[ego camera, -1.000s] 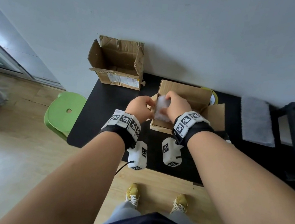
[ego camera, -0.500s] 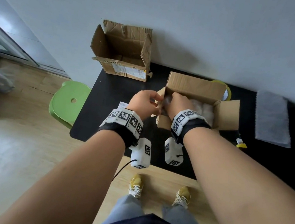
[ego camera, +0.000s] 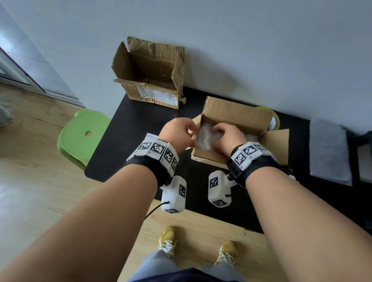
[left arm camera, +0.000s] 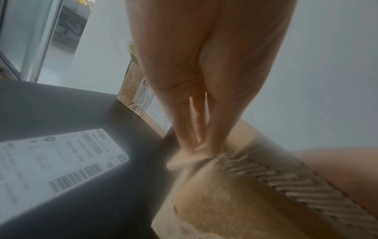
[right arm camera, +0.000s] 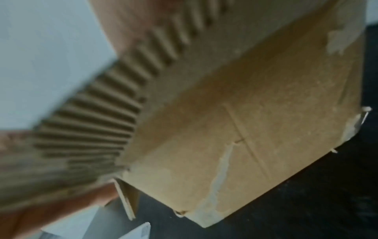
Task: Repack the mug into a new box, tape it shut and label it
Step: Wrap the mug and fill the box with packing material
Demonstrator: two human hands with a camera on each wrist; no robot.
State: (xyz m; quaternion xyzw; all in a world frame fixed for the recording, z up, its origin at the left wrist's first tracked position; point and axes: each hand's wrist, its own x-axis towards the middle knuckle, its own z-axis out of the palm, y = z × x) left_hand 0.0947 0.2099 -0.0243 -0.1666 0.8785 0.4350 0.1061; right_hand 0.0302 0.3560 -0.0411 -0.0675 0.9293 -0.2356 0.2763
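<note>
My left hand pinched the new box's left flap; right hand fingers curled into white padding inside, black table beneath, white wall behind.

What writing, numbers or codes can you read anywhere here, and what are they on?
White shipping label on the black table: barcodes and printed rows, roughly "190A", the rest too blurred.
Worn sticker on the torn brown cardboard box at the back: print too small to read.
White wrist bands: black square code patterns, no words.
Open brown cardboard box being packed: no text visible.
</note>
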